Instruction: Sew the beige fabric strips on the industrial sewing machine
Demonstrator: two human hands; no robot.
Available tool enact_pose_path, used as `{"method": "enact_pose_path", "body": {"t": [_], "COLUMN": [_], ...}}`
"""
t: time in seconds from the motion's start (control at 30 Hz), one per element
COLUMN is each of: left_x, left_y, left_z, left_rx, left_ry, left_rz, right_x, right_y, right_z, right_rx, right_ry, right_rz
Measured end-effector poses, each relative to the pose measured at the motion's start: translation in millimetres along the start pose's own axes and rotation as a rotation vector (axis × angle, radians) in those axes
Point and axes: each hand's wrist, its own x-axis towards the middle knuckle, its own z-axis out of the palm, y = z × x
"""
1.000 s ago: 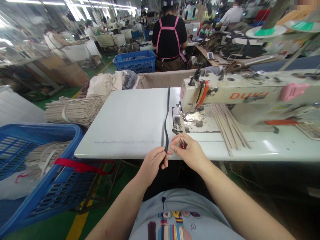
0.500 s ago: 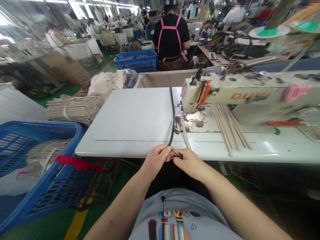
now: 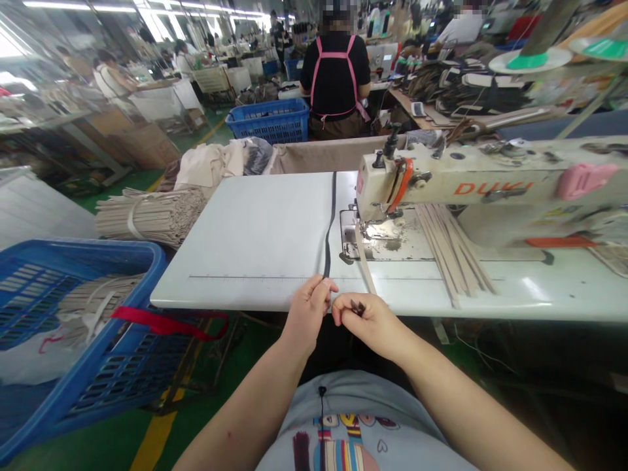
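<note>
A long black strap (image 3: 330, 222) runs down the white sewing table (image 3: 255, 242) from its far edge to the near edge. My left hand (image 3: 308, 315) is closed on the strap's near end at the table's front edge. Just to its right, my right hand (image 3: 366, 317) is closed round a small dark tool (image 3: 357, 306), probably thread snips. A beige strip (image 3: 364, 265) comes out from under the needle of the sewing machine (image 3: 471, 186) toward my right hand.
Several loose beige strips (image 3: 454, 252) lie beside the machine. A tied bundle of beige strips (image 3: 150, 216) rests at the table's left. A blue basket (image 3: 73, 327) with more strips stands lower left. A person in a pink-strapped apron (image 3: 335, 78) works ahead.
Both hands drew back from the tabletop to its front edge, and the right hand's fingers folded in round the tool. The strap swung right, then back to straight.
</note>
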Motion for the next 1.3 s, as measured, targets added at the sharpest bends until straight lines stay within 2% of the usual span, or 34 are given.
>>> {"method": "enact_pose_path", "body": {"t": [0.17, 0.27, 0.33, 0.43, 0.53, 0.63, 0.87, 0.97, 1.03, 1.1, 1.13, 1.17, 1.2, 1.23, 1.3], "left_x": [1.9, -2.1, -6.3, -12.5, -18.4, -24.7, -38.5, -42.8, -44.2, -43.7, -42.8, -41.5, -39.7, -37.7, -33.5], "left_y": [2.6, 4.4, 4.3, 0.1, -5.4, -4.9, 15.2, 14.9, 6.9, -4.9, -10.5, -15.0, -17.9, -18.8, -15.9], "left_z": [1.9, 4.6, 5.2, 2.3, -2.6, -6.3, -5.3, -6.6, -12.5, -20.7, -24.2, -26.7, -28.0, -27.9, -25.0], "left_rx": [-0.290, -0.413, -0.372, -0.114, 0.205, 0.357, 0.367, 0.359, 0.353, 0.304, 0.259, 0.209, 0.160, 0.114, 0.035], "left_ry": [-0.114, -0.189, -0.290, -0.398, -0.339, -0.264, -0.281, -0.281, -0.246, -0.186, -0.161, -0.144, -0.137, -0.138, -0.141], "left_rz": [-0.149, -0.191, -0.162, -0.114, -0.013, 0.097, 0.180, 0.191, 0.176, 0.103, 0.056, 0.018, -0.003, -0.007, 0.023], "right_x": [1.6, 3.6, 5.8, 11.2, 17.3, 20.8, 17.0, 17.3, 15.7, 9.2, 3.8, -2.7, -9.7, -16.6, -27.3], "right_y": [0.5, 5.3, 8.0, 7.8, 1.6, -8.6, -23.1, -24.7, -29.7, -39.0, -44.8, -50.5, -55.7, -59.8, -62.6], "right_z": [-5.0, -5.9, -6.0, -7.0, -10.3, -14.6, -6.3, -18.4, -43.5, -73.1, -84.6, -91.5, -93.1, -89.5, -71.9], "right_rx": [0.124, 0.390, 0.535, 0.535, 0.495, 0.561, 0.709, 0.725, 0.711, 0.659, 0.633, 0.598, 0.512, 0.452, 0.280], "right_ry": [0.130, 0.045, 0.023, 0.126, 0.233, 0.292, 0.393, 0.437, 0.596, 0.864, 0.919, 0.905, 0.764, 0.526, -0.061], "right_rz": [-0.179, -0.060, 0.031, 0.071, 0.121, 0.184, 0.148, 0.128, -0.001, -0.270, -0.331, -0.337, -0.291, -0.192, 0.049]}}
